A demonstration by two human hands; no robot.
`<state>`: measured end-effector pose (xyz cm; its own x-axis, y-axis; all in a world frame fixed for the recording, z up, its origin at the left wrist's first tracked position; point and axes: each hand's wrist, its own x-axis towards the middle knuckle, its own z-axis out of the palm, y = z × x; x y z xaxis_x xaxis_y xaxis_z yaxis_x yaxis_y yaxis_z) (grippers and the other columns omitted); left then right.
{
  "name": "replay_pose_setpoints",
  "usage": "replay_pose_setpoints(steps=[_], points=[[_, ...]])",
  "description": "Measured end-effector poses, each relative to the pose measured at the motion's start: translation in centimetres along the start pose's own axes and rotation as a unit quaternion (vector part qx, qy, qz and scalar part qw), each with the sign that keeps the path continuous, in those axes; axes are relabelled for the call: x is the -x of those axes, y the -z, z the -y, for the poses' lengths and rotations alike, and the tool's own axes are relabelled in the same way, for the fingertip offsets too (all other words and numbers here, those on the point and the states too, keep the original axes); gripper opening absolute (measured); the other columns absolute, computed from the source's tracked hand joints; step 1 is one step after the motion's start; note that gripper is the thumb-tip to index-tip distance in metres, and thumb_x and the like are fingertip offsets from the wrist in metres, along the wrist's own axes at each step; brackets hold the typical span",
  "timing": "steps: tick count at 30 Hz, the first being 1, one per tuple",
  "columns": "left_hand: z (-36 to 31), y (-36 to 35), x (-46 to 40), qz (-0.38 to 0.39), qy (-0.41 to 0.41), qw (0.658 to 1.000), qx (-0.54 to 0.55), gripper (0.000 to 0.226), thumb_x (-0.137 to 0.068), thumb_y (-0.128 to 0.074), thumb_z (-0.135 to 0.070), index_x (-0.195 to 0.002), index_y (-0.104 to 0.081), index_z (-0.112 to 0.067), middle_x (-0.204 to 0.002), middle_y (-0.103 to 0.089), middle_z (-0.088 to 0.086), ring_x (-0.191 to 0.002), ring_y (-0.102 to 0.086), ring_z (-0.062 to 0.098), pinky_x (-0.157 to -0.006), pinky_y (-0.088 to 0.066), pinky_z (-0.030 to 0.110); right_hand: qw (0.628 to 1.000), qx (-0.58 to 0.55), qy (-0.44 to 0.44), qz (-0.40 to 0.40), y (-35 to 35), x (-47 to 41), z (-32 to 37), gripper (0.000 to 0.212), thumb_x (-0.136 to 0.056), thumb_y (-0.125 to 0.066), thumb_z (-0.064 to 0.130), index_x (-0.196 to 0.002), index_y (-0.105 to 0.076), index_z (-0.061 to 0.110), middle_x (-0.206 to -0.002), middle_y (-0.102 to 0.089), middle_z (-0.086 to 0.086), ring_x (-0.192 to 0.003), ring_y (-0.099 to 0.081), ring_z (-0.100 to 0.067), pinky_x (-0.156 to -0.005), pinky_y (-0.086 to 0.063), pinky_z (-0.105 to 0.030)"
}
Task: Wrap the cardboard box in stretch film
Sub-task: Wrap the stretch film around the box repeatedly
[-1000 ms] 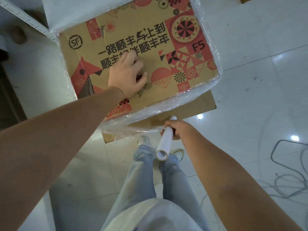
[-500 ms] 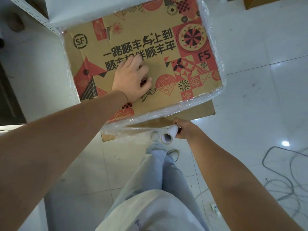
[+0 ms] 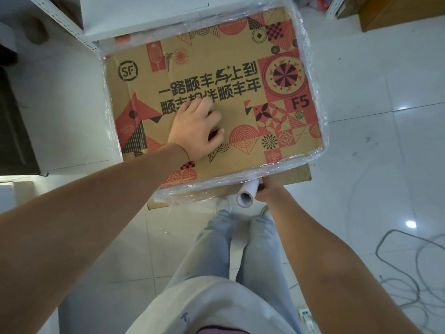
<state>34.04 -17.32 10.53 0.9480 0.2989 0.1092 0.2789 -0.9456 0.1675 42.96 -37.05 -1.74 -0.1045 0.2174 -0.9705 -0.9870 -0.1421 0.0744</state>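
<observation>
**Film roll swings under the near edge of the box**

We're looking straight down on the cardboard box (image 3: 216, 92), its printed top face up towards us, red and black patterns all across it, sitting on the pale tiled floor (image 3: 385, 116) with a flat sheet of brown cardboard (image 3: 293, 175) poking out beneath its near side. The left hand (image 3: 196, 127) is spread palm-down on the top of the box, fingers open and pressing flat, right where it was half a second ago. No shift there at all.

The action is on the other side. The right hand (image 3: 266, 192) is wrapped round the stretch film roll (image 3: 246, 195), and since a second ago that roll has tipped: earlier it lay long and slanted below the box edge, now we're looking almost straight into its open white core, tucked right up against the near edge. The hand has come up with it, and we can't quite see how the fingers close behind the tube.

Stretch film (image 3: 320, 100) already clings along the right side and the near edge, glossy and wrinkled, with a loose bunched stretch at the near left corner. The whole box sits larger and lower in the view than before. Grey cables (image 3: 397, 261) lie curled on the tiles to the right.
</observation>
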Motion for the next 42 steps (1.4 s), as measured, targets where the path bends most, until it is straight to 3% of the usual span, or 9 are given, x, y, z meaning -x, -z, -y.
replay_pose_setpoints(steps=[5, 8, 13, 16, 22, 28, 32, 36, 42], points=[[-0.5, 0.2, 0.0, 0.014, 0.005, 1.000, -0.014, 0.026, -0.081, -0.048, -0.031, -0.075, -0.051, -0.005, -0.090, -0.052, 0.017, -0.082, -0.052, 0.032, -0.075, -0.042, 0.041, 0.996, -0.059, 0.065, 0.028, 0.7, -0.4, 0.0, 0.023, -0.101, -0.035, 0.011, -0.086, -0.052, 0.004, -0.052, -0.068, -0.010, -0.047, -0.067, -0.021, -0.047, -0.057, -0.028], [-0.6, 0.4, 0.0, 0.020, 0.016, 0.999, -0.021, 0.025, -0.080, -0.048, -0.029, -0.074, -0.052, -0.005, -0.092, -0.054, 0.019, -0.085, -0.054, 0.035, -0.075, -0.044, 0.043, 0.995, -0.092, 0.004, 0.035, 0.8, -0.2, 0.5, 0.021, -0.095, -0.053, 0.019, -0.102, -0.057, 0.000, -0.067, -0.070, -0.022, -0.069, -0.068, -0.034, -0.045, -0.056, -0.043], [-0.9, 0.6, 0.0, 0.023, 0.015, 0.999, -0.036, 0.026, -0.081, -0.049, -0.028, -0.078, -0.054, -0.003, -0.094, -0.054, 0.020, -0.088, -0.054, 0.036, -0.076, -0.044, 0.044, 0.998, -0.064, -0.028, -0.002, -0.3, 0.5, 1.1, 0.032, -0.090, -0.053, 0.026, -0.116, -0.060, 0.009, -0.107, -0.068, -0.014, -0.093, -0.064, -0.034, -0.074, -0.055, -0.047], [-0.8, 0.7, 0.2, 0.015, 0.016, 0.999, -0.046, 0.027, -0.082, -0.048, -0.027, -0.080, -0.055, -0.001, -0.096, -0.055, 0.022, -0.088, -0.054, 0.037, -0.070, -0.045, 0.042, 0.996, -0.077, -0.041, -0.022, -0.7, 0.9, 0.9, 0.026, -0.087, -0.055, 0.025, -0.110, -0.062, 0.015, -0.094, -0.068, -0.009, -0.080, -0.063, -0.031, -0.063, -0.053, -0.041], [-1.0, 0.5, 0.6, 0.007, -0.003, 0.998, -0.066, 0.037, -0.085, -0.042, -0.031, -0.089, -0.057, 0.002, -0.106, -0.055, 0.023, -0.096, -0.054, 0.037, -0.057, -0.040, 0.033, 0.997, -0.054, -0.058, -0.009, 0.3, 0.7, 1.4, 0.007, -0.089, -0.054, 0.011, -0.093, -0.059, 0.008, -0.076, -0.066, -0.009, -0.072, -0.063, -0.024, -0.069, -0.057, -0.032], [-0.7, 0.7, 0.7, 0.007, -0.003, 0.999, -0.048, 0.037, -0.087, -0.041, -0.031, -0.091, -0.056, 0.002, -0.107, -0.053, 0.024, -0.095, -0.053, 0.037, -0.067, -0.046, 0.041, 0.989, -0.103, -0.101, -0.013, 0.9, 0.6, 2.2, 0.025, -0.076, -0.066, 0.006, -0.098, -0.058, 0.002, -0.097, -0.064, -0.011, -0.118, -0.058, -0.015, -0.100, -0.046, -0.029], [-0.6, 0.6, 0.6, 0.019, 0.008, 0.998, -0.058, 0.043, -0.087, -0.035, -0.035, -0.094, -0.056, 0.002, -0.111, -0.051, 0.022, -0.101, -0.051, 0.036, -0.072, -0.049, 0.046, 0.986, -0.119, -0.117, 0.011, 1.1, 1.2, 2.7, 0.025, -0.060, -0.058, 0.001, -0.085, -0.059, 0.001, -0.070, -0.068, -0.022, -0.081, -0.067, -0.030, -0.097, -0.045, -0.028], [-0.4, 0.5, 0.5, 0.026, 0.013, 0.997, -0.065, 0.046, -0.087, -0.032, -0.038, -0.097, -0.055, 0.001, -0.115, -0.050, 0.020, -0.103, -0.049, 0.034, -0.074, -0.048, 0.045, 0.966, -0.242, -0.095, 0.018, 2.2, 1.3, 3.6, 0.071, -0.069, -0.058, 0.002, -0.138, -0.048, 0.017, -0.138, -0.051, 0.009, -0.125, -0.051, -0.007, -0.101, -0.041, -0.018], [-0.4, 0.6, 0.4, 0.018, 0.004, 0.998, -0.059, 0.042, -0.087, -0.036, -0.036, -0.092, -0.056, 0.000, -0.111, -0.050, 0.019, -0.100, -0.049, 0.033, -0.075, -0.048, 0.044, 0.959, -0.246, -0.022, 0.141, 3.2, 2.6, 3.6, 0.056, -0.078, -0.049, 0.004, -0.133, -0.047, 0.013, -0.137, -0.050, 0.002, -0.135, -0.040, -0.016, -0.116, -0.025, -0.029]])
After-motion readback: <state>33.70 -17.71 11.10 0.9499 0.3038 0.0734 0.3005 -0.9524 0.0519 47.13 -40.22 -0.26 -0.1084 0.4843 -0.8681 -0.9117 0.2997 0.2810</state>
